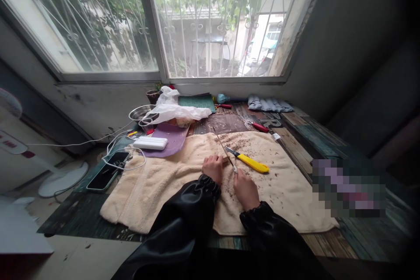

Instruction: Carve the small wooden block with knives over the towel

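My left hand (214, 169) is closed over a small brown piece (225, 160), probably wood, whose end pokes out toward the right; most of it is hidden by the fingers. In my right hand (246, 189) is the pale handle of a long, thin, dark tool (224, 148) that looks like a slim file. It slants away to the upper left, passing close by the brown piece; whether they touch I cannot tell. Just beyond my right hand a yellow utility knife (252, 162) lies on the beige towel (170, 183), its blade pointing left. Brown shavings are scattered around.
At left lie a phone (108, 171), a white power bank (150, 142) with cable, and a purple sheet (166, 140). Farther back are a metal bowl (141, 113), white plastic bag (180, 113), green mat (197, 103), red-handled tool (260, 127) and grey padded bundle (269, 103).
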Demonstrator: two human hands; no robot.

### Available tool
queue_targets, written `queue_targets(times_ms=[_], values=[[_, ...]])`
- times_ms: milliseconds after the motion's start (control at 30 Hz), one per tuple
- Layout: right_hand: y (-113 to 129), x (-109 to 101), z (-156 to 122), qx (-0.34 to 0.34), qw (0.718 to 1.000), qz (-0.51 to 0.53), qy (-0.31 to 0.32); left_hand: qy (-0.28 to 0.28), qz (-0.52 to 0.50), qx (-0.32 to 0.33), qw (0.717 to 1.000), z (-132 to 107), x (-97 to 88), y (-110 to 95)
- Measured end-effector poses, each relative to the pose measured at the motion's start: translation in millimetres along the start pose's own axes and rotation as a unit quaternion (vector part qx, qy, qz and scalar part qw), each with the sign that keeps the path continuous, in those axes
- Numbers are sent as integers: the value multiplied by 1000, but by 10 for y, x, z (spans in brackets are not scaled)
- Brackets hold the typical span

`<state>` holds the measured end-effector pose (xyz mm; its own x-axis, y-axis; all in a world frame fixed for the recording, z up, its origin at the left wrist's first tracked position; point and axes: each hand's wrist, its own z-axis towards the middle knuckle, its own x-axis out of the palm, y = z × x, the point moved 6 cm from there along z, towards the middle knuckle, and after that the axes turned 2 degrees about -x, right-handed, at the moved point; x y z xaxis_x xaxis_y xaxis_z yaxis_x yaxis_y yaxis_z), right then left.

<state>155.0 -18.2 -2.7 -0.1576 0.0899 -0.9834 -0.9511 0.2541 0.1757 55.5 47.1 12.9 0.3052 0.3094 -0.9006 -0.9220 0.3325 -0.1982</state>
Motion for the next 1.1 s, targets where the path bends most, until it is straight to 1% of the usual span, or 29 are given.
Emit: queue_targets(times_ms=[167,333,433,633,800,967,1100], values=[[-5,12,-41,7,1000,0,12,5,-12,-1,1000,7,-20,9],[26,0,-2,17,999,16,29,10,-27,28,999,-15,-33,-14],[47,-14,33,22,999,17,26,10,-27,21,999,-7,-37,0],[-17,-22,25,34,999,8,17,10,-27,0,1000,28,-28,34],[-3,-13,45,28,999,15,14,2,-34,4,999,28,-24,34],[16,6,71,32,999,23,21,6,-27,2,1000,34,-18,42],[16,9,59,28,999,20,13,3,-23,9,1000,38,-19,37]])
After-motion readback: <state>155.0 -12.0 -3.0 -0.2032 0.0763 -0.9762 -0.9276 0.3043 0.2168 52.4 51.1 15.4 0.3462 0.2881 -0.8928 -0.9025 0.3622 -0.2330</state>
